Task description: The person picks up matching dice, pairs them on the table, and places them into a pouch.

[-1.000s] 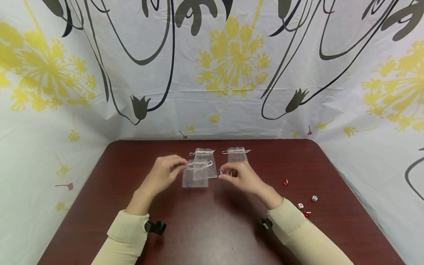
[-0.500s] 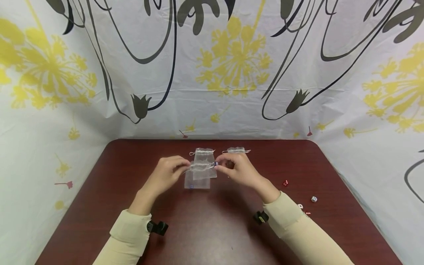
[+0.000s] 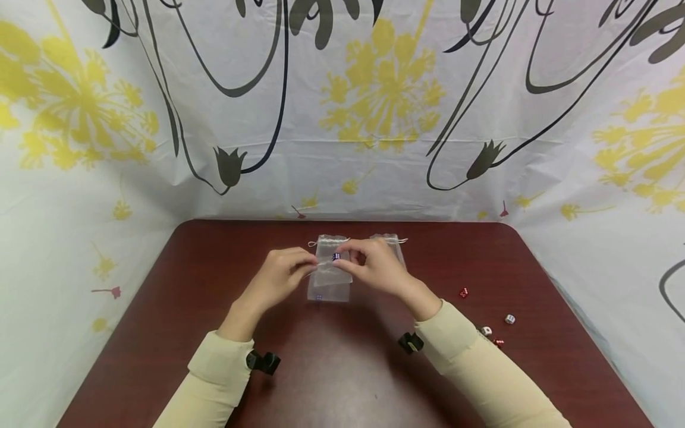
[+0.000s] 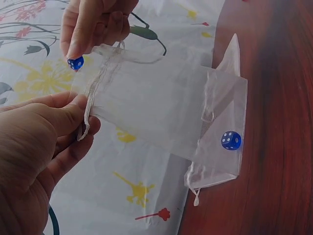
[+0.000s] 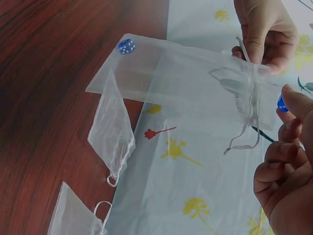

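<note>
My left hand [image 3: 275, 276] pinches the mouth edge of a sheer white drawstring pouch [image 4: 146, 98], beside its gathered cords. A blue die with white pips [image 4: 231, 140] lies at the pouch's bottom end, also visible in the right wrist view. Between thumb and fingertips, my right hand [image 3: 377, 264] holds a second blue die [image 4: 76, 63], close to the pouch's mouth. Whether this die touches the fabric I cannot tell. Behind the held pouch lies another sheer pouch [image 5: 112, 137], partly overlapped by it in the head view.
A third sheer pouch [image 3: 396, 246] lies at the back, partly hidden by the right hand. On the table's right are a red die [image 3: 463, 292], a white die [image 3: 510, 319], another white die [image 3: 486, 330] and a red die [image 3: 499, 342] near the sleeve. A patterned cloth [image 3: 342, 178] hangs behind.
My right hand has moved left with its blue die, up to the pouch's mouth. The left hand and its pouch have shifted slightly right.
</note>
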Demonstrator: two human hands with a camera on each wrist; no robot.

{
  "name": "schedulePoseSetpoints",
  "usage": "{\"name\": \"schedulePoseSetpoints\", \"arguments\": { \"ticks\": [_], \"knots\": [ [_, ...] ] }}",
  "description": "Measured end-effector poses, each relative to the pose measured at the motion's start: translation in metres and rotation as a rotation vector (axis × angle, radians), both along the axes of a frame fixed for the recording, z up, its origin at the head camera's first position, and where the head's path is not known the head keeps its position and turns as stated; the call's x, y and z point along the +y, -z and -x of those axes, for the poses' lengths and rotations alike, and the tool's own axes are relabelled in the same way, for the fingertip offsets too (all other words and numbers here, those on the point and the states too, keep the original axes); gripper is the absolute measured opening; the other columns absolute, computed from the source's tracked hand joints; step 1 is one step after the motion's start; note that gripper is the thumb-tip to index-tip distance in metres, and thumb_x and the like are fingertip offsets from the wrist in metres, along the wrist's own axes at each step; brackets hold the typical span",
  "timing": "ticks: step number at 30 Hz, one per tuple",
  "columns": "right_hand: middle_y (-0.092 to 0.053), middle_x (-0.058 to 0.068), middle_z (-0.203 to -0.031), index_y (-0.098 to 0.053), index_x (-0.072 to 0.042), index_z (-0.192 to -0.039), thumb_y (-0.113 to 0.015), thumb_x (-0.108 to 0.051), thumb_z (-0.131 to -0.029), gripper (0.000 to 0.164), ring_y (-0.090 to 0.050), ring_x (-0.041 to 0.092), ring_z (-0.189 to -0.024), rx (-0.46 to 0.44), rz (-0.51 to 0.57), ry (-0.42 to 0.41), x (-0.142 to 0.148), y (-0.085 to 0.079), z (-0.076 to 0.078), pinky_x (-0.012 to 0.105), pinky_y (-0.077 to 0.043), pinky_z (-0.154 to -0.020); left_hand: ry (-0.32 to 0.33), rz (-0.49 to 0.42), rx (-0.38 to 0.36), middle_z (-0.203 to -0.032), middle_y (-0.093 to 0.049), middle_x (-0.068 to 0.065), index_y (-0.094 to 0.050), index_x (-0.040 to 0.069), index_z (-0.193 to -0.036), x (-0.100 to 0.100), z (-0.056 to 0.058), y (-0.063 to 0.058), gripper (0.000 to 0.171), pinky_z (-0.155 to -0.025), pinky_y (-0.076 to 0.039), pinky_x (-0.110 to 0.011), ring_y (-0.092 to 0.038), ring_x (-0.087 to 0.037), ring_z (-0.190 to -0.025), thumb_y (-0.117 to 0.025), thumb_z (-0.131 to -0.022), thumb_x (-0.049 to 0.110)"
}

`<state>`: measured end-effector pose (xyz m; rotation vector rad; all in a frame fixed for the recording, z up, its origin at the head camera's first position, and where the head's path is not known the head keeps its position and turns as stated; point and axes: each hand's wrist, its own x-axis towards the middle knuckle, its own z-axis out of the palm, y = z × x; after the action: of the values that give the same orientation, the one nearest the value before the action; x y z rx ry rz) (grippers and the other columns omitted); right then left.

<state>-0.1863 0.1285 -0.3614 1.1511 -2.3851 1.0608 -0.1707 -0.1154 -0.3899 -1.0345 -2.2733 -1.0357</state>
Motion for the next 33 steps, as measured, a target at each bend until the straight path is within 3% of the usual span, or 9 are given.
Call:
{"name": "schedulePoseSetpoints", "arguments": {
  "ticks": [13,19,24,28,33],
  "knots": [
    [-0.054,-0.008,-0.063,-0.077,-0.008,-0.101,-0.078,-0.013,-0.091,0.012,-0.046,0.003,-0.052,-0.026,0.035,0.004,0.006,0.001,0.001,0.022,-0.041,-0.05,0.001,-0.003,0.014,-0.089,-0.075,-0.007,-0.077,0.001,-0.093,0.002,-0.001,-0.001,0.006,-0.065,-0.057,-0.03,-0.068,-0.014,-0.075,-0.076,-0.087,-0.002],
    [-0.062,-0.007,-0.084,-0.077,-0.011,-0.106,-0.074,-0.015,-0.094,0.013,-0.049,0.005,-0.055,-0.023,0.046,0.041,0.017,0.001,0.003,0.025,-0.043,-0.053,-0.008,-0.015,0.021,-0.088,-0.075,-0.007,-0.077,0.002,-0.093,0.001,-0.001,-0.001,0.009,-0.067,-0.058,-0.03,-0.069,-0.015,-0.076,-0.078,-0.085,-0.003],
    [-0.067,0.001,-0.105,-0.073,-0.006,-0.117,-0.077,-0.02,-0.092,0.029,-0.054,0.003,-0.059,-0.077,-0.064,0.004,0.023,0.007,0.004,0.025,-0.049,-0.058,-0.011,-0.039,0.038,-0.088,-0.075,-0.006,-0.077,0.001,-0.091,0.001,-0.001,-0.001,0.01,-0.069,-0.059,-0.03,-0.07,-0.016,-0.078,-0.079,-0.083,-0.005],
    [-0.07,0.0,-0.093,-0.073,-0.003,-0.114,-0.078,-0.019,-0.091,0.029,-0.055,0.002,-0.063,-0.102,-0.145,-0.048,0.024,0.013,0.005,0.024,-0.051,-0.06,-0.014,-0.06,0.049,-0.087,-0.075,-0.005,-0.077,0.0,-0.091,0.001,0.0,-0.002,0.012,-0.07,-0.059,-0.03,-0.071,-0.016,-0.079,-0.08,-0.081,-0.006],
    [-0.068,-0.004,-0.079,-0.078,-0.005,-0.099,-0.077,-0.013,-0.091,0.011,-0.053,0.003,-0.062,-0.034,-0.175,-0.048,0.025,0.016,0.007,0.025,-0.048,-0.059,-0.021,-0.063,0.054,-0.087,-0.075,-0.005,-0.077,0.002,-0.092,-0.001,0.001,-0.002,0.013,-0.07,-0.059,-0.03,-0.07,-0.016,-0.078,-0.08,-0.082,-0.006]
  ]
}}
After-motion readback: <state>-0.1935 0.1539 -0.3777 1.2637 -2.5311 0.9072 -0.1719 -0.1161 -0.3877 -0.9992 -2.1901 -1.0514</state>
